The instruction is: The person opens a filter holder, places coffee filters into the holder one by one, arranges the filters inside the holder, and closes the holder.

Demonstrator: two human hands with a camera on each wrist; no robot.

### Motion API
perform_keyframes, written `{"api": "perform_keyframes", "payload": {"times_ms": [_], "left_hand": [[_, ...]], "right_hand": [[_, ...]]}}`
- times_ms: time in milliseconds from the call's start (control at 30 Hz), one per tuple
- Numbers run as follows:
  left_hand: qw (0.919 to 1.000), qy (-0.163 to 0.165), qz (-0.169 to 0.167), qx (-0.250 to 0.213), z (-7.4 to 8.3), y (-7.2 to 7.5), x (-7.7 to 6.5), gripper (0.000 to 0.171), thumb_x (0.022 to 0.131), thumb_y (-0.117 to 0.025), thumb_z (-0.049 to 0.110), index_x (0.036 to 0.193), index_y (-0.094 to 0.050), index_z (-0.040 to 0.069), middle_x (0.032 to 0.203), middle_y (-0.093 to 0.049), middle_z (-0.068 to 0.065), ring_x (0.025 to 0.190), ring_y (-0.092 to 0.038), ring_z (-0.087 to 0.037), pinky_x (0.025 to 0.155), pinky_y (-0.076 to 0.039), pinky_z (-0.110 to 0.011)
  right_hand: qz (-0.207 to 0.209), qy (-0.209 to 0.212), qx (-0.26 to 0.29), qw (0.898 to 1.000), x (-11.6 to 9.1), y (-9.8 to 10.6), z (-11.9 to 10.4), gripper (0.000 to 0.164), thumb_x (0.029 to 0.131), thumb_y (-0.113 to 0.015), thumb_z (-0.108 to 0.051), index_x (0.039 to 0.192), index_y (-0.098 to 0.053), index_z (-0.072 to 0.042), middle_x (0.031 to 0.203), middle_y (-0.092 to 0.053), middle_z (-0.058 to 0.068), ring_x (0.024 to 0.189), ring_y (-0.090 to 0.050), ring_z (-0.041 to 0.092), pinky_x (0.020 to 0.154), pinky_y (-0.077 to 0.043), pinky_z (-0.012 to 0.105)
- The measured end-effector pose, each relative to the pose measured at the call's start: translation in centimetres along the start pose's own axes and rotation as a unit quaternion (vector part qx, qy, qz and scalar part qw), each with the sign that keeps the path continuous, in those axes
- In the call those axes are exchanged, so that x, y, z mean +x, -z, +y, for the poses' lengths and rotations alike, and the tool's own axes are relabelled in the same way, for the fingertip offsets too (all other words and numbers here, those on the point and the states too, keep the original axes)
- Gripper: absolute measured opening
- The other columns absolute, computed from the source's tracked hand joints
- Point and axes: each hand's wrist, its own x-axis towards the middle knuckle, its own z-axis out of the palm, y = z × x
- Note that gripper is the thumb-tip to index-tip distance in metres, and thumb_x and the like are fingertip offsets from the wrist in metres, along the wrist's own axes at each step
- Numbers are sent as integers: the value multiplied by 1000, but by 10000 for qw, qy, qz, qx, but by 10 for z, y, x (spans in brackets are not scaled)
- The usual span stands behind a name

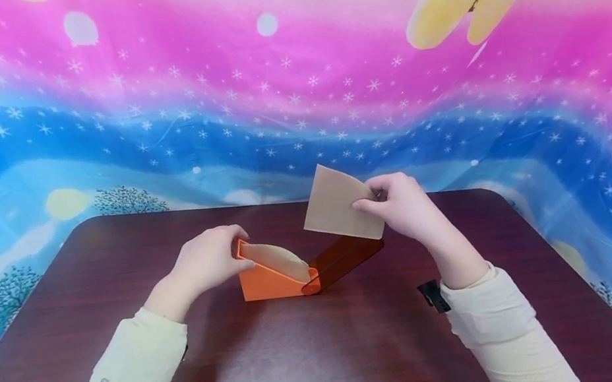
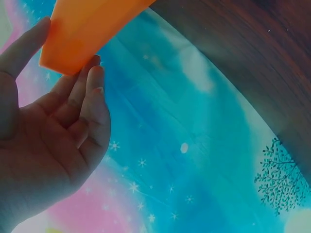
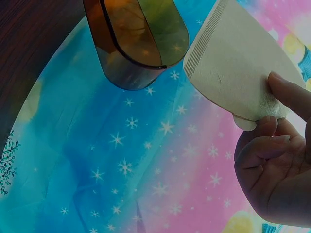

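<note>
An orange box (image 1: 269,283) stands on the table, its see-through brown lid (image 1: 349,257) swung open to the right. Tan coffee filters (image 1: 281,258) rise out of the box. My left hand (image 1: 210,253) grips the box's raised left end, thumb on the near side; in the left wrist view the fingers curl around the orange corner (image 2: 87,36). Above the lid, my right hand (image 1: 407,208) pinches a tan paper coffee filter (image 1: 335,206) by its right edge. The right wrist view shows the filter's crimped seam (image 3: 206,36) at the edge away from the fingers.
The dark brown wooden table (image 1: 286,368) has rounded far corners. A colourful cloth backdrop (image 1: 196,101) with snowflakes hangs behind it and down past both sides. A black strap end (image 1: 434,297) sticks out by the right cuff.
</note>
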Motion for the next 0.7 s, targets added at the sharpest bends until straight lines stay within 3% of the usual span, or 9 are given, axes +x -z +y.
{"api": "perform_keyframes", "payload": {"times_ms": [700], "left_hand": [[10000, 24, 13, -51, -2, 5, 1, 33, 76, -75, 25, 104, -67, 9, 89, -68, -6, 78, -58, -19, 70, -49, -40]], "right_hand": [[-279, 163, 59, 9995, 7, -22, -5, 13, 87, -66, -18, 90, -68, -7, 85, -69, 10, 77, -61, 20, 66, -49, 29]]}}
